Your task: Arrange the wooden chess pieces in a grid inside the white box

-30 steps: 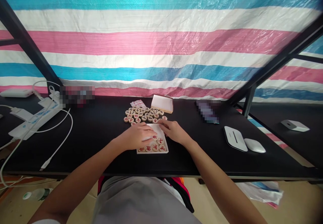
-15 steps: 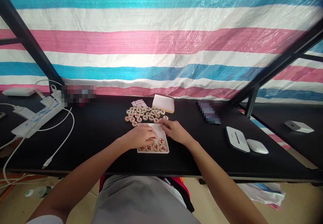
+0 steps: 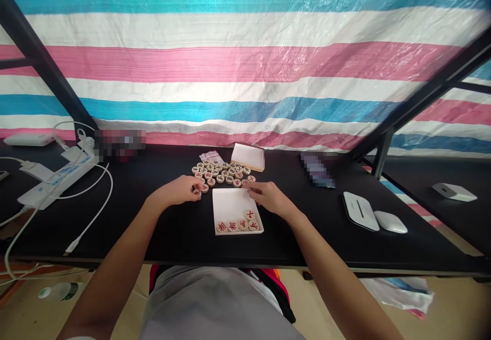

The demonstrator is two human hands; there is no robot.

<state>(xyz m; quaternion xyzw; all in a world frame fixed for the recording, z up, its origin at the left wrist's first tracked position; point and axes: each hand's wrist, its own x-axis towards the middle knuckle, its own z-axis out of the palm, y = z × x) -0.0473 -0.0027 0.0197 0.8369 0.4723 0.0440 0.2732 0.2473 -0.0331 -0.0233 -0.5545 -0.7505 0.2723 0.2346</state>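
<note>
A shallow white box [image 3: 230, 204] lies on the black table [image 3: 153, 212] in front of me. Several round wooden chess pieces with red characters [image 3: 238, 224] sit along its near edge. Behind it lies a loose pile of chess pieces [image 3: 222, 174]. My left hand [image 3: 179, 190] is left of the box, its fingertips pinched on a piece at the pile's left edge. My right hand [image 3: 269, 198] rests at the box's far right corner, fingers curled against the rim.
A white box lid [image 3: 247, 156] and a small packet [image 3: 209, 156] lie behind the pile. A power strip with white cables [image 3: 57, 176] is at the left. At the right are a white flat device [image 3: 359, 210] and a mouse [image 3: 390, 222].
My left hand has left the box and moved left and back to the pile's edge. The box has shifted slightly right. My right hand has stayed at the box's corner.
</note>
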